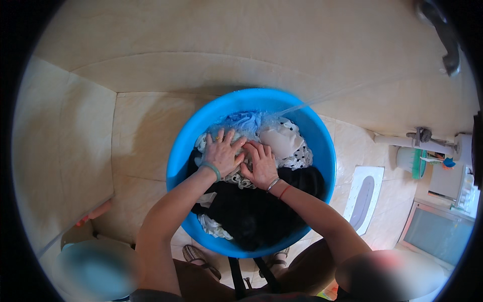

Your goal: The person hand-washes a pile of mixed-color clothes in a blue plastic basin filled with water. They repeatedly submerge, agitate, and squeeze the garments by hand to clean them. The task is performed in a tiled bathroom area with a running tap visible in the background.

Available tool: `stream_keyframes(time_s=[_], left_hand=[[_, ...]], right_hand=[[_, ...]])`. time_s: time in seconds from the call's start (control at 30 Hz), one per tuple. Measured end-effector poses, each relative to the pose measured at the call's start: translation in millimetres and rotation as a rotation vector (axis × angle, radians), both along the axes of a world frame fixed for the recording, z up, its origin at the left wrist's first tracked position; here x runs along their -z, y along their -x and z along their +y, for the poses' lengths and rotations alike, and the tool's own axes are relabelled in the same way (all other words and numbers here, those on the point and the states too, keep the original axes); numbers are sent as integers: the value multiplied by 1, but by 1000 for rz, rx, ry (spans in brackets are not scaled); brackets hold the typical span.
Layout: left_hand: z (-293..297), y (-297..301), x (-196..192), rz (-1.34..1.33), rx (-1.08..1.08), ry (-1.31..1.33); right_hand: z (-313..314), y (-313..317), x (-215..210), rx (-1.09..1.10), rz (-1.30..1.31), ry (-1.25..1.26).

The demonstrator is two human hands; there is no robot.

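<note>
A large blue basin (173,166) full of wet laundry stands on the floor between my feet. My left hand (220,155), with a ring and a green bangle, lies with fingers spread on pale cloth. Close beside it, my right hand (261,166), wearing a silver bangle and a red cord, presses down with bent but parted fingers. Under both hands is light patterned cloth (240,178). A black garment (251,214) fills the near half of the basin. Beyond my hands lie a light blue cloth (242,121) and a white dotted cloth (298,156).
A thin stream of water (342,90) falls into the basin from the right, below a dark metal tap or shower handle (448,48). A squat toilet pan (363,199) is set in the tiled floor. A glass-fronted cabinet (435,231) stands at right. Tiled walls enclose the far and left sides.
</note>
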State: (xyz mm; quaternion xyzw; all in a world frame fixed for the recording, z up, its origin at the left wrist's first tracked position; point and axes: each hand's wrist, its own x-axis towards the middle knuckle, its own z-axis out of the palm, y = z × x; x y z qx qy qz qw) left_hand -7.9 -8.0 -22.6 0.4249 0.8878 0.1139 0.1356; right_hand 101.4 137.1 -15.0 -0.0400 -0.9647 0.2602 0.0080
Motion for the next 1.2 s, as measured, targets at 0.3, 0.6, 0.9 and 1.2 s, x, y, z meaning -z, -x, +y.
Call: stream_keyframes(time_s=[0.3,0.6,0.9,1.2], left_hand=[[15,25,25,-37,78,-59],[26,30,46,-75,50,-124],[27,28,11,-63,-14,-59],[7,-23,-28,-25,-215,-18]], right_hand=[[28,15,44,54,-99,196],[57,18,91,-68,-58,-88],[77,52,80,22,-446,-62],[58,-64,-41,124,-304,146]])
